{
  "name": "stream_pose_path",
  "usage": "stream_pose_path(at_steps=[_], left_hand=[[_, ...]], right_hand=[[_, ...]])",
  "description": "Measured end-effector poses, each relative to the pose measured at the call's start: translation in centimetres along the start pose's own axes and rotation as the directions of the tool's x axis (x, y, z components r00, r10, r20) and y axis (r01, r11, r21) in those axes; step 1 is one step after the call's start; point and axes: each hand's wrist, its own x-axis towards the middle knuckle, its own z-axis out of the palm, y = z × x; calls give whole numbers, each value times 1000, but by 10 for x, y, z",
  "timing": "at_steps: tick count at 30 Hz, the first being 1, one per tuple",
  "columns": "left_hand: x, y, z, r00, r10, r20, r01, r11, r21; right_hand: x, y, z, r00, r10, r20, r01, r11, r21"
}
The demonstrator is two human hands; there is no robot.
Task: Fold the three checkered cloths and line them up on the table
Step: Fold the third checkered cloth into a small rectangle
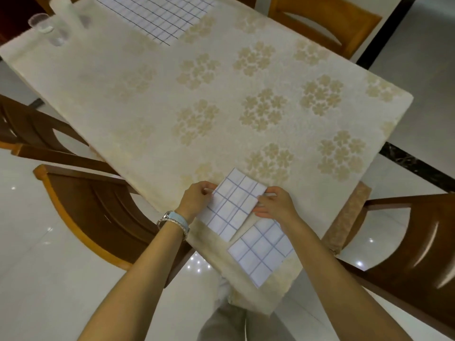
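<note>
A folded white cloth with blue checks (232,205) lies near the table's front edge. My left hand (197,198) pinches its left edge, and my right hand (275,203) pinches its right edge. A second folded checkered cloth (261,252) lies flat just to the right and nearer to me, partly under my right forearm. The third checkered cloth (157,14) lies spread out and unfolded at the far end of the table.
The table carries a cream cloth with gold flowers (221,107). A clear plastic cup (46,29) and a white roll (67,13) stand at the far left corner. Wooden chairs stand at the left (93,212), right (406,242) and far side (325,18).
</note>
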Motion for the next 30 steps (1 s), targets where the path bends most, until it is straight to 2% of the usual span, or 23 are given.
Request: stream_pose_path(at_steps=[4,11,16,19,21,23,26,30], left_hand=[[6,-8,8,998,-50,-28,50,999,11],[7,-10,8,988,-112,-109,115,993,29],[2,-16,1,980,-132,-146,150,982,118],[-9,-12,-4,972,-141,-189,157,985,74],[-20,-7,-8,972,-97,-215,95,995,-19],[-34,2,-12,972,-24,-233,-21,982,-187],[-63,23,-20,967,88,-240,-181,899,-399],[-107,50,-26,943,220,-248,-323,781,-534]], right_hand=[[3,3,0,997,60,48,-61,998,7],[-2,-6,1,991,30,128,-34,999,34],[-3,-3,2,990,48,131,-47,999,-7],[-11,-1,-4,995,-12,94,12,1000,3],[-22,-4,-11,994,-74,80,71,997,35],[-39,-10,-18,987,-143,79,136,987,88],[-71,-17,-28,961,-271,62,258,952,163],[-115,-20,-44,925,-380,-12,369,889,270]])
